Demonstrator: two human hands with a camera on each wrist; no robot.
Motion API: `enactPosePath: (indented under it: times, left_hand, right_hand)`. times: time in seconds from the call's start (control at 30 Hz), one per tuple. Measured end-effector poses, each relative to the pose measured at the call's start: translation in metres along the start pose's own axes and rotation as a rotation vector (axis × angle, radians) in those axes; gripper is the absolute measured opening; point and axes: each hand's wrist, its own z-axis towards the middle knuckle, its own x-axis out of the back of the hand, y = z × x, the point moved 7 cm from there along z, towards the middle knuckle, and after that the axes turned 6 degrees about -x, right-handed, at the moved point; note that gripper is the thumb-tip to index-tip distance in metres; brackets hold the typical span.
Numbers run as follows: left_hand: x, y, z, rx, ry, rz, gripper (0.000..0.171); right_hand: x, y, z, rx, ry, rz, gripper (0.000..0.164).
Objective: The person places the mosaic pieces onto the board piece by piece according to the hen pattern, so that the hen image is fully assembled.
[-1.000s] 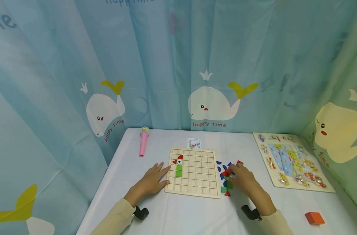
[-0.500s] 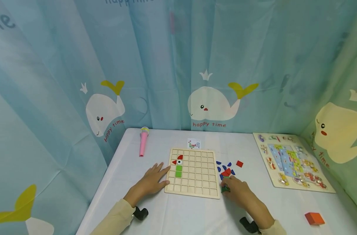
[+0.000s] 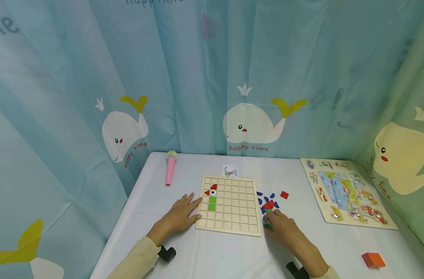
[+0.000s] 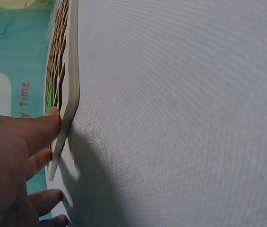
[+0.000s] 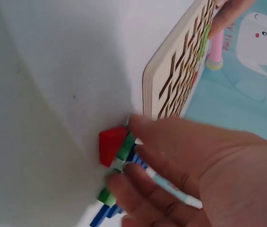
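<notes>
My left hand (image 3: 180, 214) rests at the left edge of a wooden grid board (image 3: 234, 221), fingers spread. In the left wrist view its thumb (image 4: 43, 130) touches the board's rim. On the board sit two red pieces (image 3: 214, 186), a white eye piece (image 3: 213, 192) and two green squares (image 3: 212, 200). Right of the board, my right hand (image 3: 281, 228) pinches a green block (image 5: 125, 147) between thumb and fingers, low among the loose pieces. A red block (image 5: 110, 145) lies beside it in the right wrist view. Blue half-circles (image 3: 272, 195) and red pieces (image 3: 269, 204) lie just beyond the fingers.
A red square (image 3: 284, 195) lies apart to the right. A small pattern card (image 3: 230, 170) is behind the board, and a pink toy microphone (image 3: 169, 170) at the back left. A picture puzzle board (image 3: 320, 193) and an orange block (image 3: 373, 260) are on the right.
My right hand has moved from the red pieces toward me and slightly left to the green blocks, uncovering the red square and red pieces. My left hand has stayed put.
</notes>
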Motion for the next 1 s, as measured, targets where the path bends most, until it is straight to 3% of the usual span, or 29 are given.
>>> enactPosePath:
  times: [0.17, 0.6, 0.87, 1.0]
  left_hand:
    - [0.001, 0.000, -0.001, 0.001, 0.003, -0.008, 0.065]
    - [0.002, 0.002, -0.001, -0.010, 0.003, -0.011, 0.065]
    - [0.003, 0.004, -0.002, -0.007, 0.003, -0.014, 0.065]
    - [0.003, 0.004, -0.002, -0.006, 0.004, -0.016, 0.065]
  right_hand:
    - [-0.001, -0.004, -0.003, 0.064, 0.041, 0.003, 0.023]
    - [-0.002, -0.003, -0.006, 0.019, 0.046, -0.012, 0.030]
    - [0.012, -0.014, -0.009, 0.118, 0.212, 0.085, 0.024]
    - [0.013, -0.029, -0.005, 0.153, 0.247, 0.129, 0.019]
